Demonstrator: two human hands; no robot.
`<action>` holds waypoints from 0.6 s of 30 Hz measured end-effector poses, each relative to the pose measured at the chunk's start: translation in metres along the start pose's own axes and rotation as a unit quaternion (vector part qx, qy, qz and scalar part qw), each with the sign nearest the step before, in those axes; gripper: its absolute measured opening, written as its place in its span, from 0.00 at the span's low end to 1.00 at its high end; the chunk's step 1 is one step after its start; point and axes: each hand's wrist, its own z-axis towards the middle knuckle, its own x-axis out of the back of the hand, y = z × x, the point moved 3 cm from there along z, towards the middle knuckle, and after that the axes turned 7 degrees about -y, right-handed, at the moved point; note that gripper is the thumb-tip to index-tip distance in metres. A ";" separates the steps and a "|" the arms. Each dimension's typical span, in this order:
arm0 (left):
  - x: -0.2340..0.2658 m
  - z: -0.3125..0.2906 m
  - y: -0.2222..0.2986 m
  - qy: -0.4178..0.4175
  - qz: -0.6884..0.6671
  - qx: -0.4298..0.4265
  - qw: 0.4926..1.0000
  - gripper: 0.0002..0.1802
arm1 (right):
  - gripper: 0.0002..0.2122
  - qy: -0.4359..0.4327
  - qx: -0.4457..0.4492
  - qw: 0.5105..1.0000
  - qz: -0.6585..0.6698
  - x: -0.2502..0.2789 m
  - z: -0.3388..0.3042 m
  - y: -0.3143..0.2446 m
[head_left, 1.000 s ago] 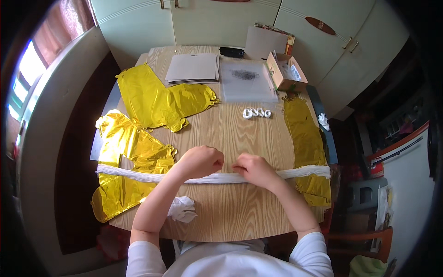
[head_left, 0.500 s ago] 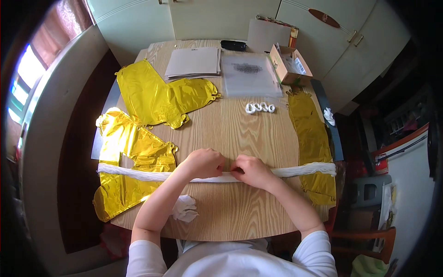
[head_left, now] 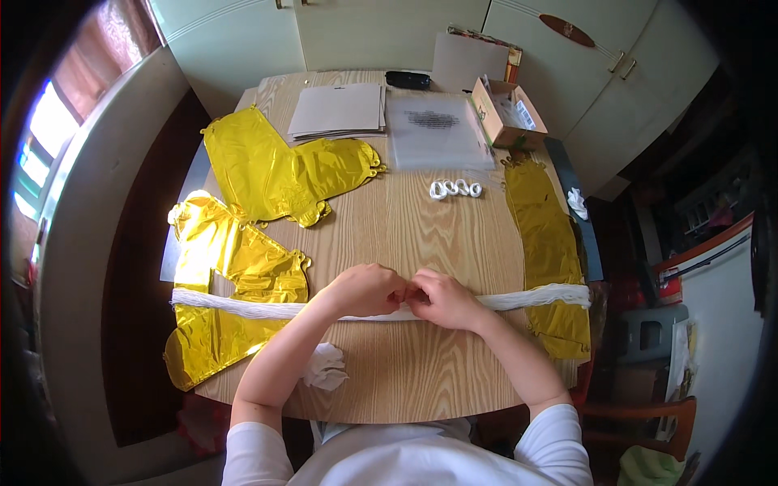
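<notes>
**Both hands pinched on the white strip at mid-desk**

I see a long white strip of soft, crinkled paper-like material [head_left: 267,308] lying straight across the near part of the pale wood-grain desk [head_left: 405,243], from the left edge to the right edge. My left hand [head_left: 365,290] and my right hand [head_left: 442,300] sit side by side on its middle, fingertips touching each other, both curled and closed on the strip.

Under the strip's left end lies a flat, shiny gold foil balloon with scalloped edges [head_left: 231,275]; a second gold foil balloon, broad and creased [head_left: 275,174], lies farther up on the left. A narrow gold foil balloon [head_left: 547,243] runs along the right edge, and the strip crosses its lower part. A crumpled white wad [head_left: 324,366] sits beside my left forearm near the front edge.

Bare wood is open between the hands and a small chain of white loops [head_left: 454,189]. Beyond it lie a frosted plastic sheet [head_left: 438,134], a stack of grey papers [head_left: 339,112], an open cardboard box [head_left: 506,113] and a small black object [head_left: 408,78]. Pale green cabinet doors [head_left: 389,32] stand behind the desk.
</notes>
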 end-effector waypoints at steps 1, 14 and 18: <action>0.000 0.000 0.001 0.001 0.001 0.000 1.000 0.08 | 0.08 -0.005 -0.005 1.000 0.008 0.001 0.000 -0.001; 0.025 -0.013 0.012 0.040 -0.090 -0.057 0.994 0.09 | 0.07 -0.042 -0.075 0.979 0.186 0.021 -0.003 -0.019; 0.043 -0.024 0.032 0.134 -0.169 -0.119 0.969 0.08 | 0.08 -0.020 -0.011 0.969 0.247 0.032 -0.008 -0.022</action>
